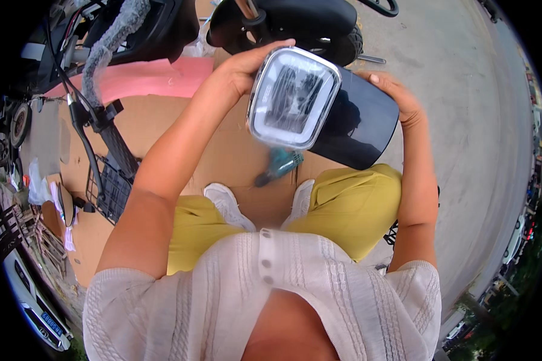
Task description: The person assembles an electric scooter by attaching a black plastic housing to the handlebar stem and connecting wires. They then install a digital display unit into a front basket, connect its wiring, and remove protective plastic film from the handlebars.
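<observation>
My left hand [247,67] is closed on the left edge of a headlight [292,99], a rounded square lamp with a clear lens and a pale inner frame. Its fingertips reach the lamp's top edge. A glossy black panel [367,123] adjoins the lamp on the right and runs partly behind it; whether the two are fastened together cannot be seen. My right hand [397,96] grips the upper right side of this panel, with some fingers hidden behind it. Lamp and panel are held tilted in the air above a teal power drill [280,163].
Cardboard [217,144] covers the ground around my white shoes. A black fender and wheel [295,27] stand just beyond my hands. On the left are a handlebar [117,144], a bubble-wrapped part [111,45], a pink foam sheet [144,79] and a black wire basket [109,192].
</observation>
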Action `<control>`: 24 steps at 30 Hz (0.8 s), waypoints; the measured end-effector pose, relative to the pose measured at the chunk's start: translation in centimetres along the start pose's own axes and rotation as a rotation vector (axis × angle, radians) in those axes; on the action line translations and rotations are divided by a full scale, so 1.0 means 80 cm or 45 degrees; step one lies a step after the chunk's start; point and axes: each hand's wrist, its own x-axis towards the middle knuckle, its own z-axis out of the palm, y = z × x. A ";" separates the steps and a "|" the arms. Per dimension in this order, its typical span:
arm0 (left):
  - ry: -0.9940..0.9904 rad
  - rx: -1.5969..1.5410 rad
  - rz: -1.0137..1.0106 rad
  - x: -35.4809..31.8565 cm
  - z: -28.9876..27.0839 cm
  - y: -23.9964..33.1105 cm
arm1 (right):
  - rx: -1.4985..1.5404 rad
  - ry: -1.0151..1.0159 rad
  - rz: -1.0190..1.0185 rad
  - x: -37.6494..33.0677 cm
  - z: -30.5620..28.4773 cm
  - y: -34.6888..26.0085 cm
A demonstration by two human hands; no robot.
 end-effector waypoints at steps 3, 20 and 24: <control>-0.036 -0.018 -0.064 0.023 -0.033 0.000 | -0.054 -0.023 0.089 0.002 0.002 0.002; 0.136 0.217 0.043 0.035 -0.075 -0.039 | 0.440 -0.276 0.336 0.033 0.046 0.088; 0.853 0.259 0.289 0.031 -0.089 -0.058 | 0.506 -0.206 0.302 0.029 0.032 0.101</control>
